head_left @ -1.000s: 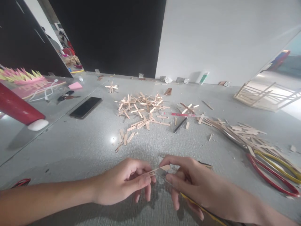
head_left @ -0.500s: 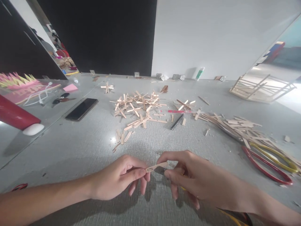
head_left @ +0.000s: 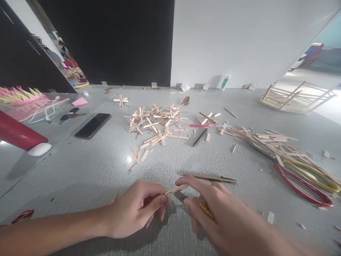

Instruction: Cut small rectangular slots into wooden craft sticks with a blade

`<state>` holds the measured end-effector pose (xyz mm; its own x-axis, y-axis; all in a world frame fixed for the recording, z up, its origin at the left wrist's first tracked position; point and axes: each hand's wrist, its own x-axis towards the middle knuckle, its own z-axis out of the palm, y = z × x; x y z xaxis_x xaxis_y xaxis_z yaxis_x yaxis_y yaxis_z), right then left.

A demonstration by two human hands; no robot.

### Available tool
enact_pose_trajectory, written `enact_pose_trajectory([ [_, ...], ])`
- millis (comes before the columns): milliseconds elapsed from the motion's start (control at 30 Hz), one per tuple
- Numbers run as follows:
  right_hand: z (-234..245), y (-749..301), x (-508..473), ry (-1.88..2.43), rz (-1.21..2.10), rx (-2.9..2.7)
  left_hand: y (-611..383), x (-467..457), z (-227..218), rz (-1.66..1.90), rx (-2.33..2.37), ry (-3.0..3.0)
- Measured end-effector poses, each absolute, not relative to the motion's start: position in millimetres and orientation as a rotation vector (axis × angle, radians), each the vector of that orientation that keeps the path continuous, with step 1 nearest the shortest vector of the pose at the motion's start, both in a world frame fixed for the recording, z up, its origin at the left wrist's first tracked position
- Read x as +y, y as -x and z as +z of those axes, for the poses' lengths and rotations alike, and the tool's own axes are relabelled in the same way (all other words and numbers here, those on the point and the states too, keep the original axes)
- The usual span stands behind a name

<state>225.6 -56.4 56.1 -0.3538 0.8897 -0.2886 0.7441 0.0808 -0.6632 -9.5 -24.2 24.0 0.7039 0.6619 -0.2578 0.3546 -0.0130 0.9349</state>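
My left hand (head_left: 137, 208) pinches one end of a small wooden stick (head_left: 176, 190) between thumb and fingers. A small rectangular slot shows in the stick near my thumb. In my right hand (head_left: 213, 209) is a utility knife (head_left: 206, 210); part of its yellow handle shows between the fingers. Its grey blade lies against the underside of the stick, close to the slot. My right forefinger reaches over to the stick's far end. The palm hides much of the knife handle.
Ahead lies a pile of crossed wooden sticks (head_left: 160, 121). Scissors with red and yellow handles (head_left: 303, 185) rest among loose sticks (head_left: 277, 142) at right. A phone (head_left: 93, 125) and a red cylinder (head_left: 21, 131) are at left. A thin brown strip (head_left: 213, 177) lies beyond my right hand.
My right hand has shifted slightly down and turned, uncovering the thin brown strip behind it and more of the knife's yellow handle. My left hand still holds the stick.
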Motion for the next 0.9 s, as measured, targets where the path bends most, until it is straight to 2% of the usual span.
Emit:
enact_pose_trajectory([
  [167,59,-225,-54,1.633,1.292,-2.146,11,-25,23,0.252,0.869,-1.644],
  [667,50,-229,-53,1.65,1.026,-2.319,12,-24,18,0.276,0.841,-1.652],
  [767,48,-230,-54,1.6,0.878,-2.399,12,-25,17,0.272,0.852,-1.651],
  [900,41,-231,-59,1.429,0.477,-2.559,12,-27,18,0.261,0.869,-1.678],
])
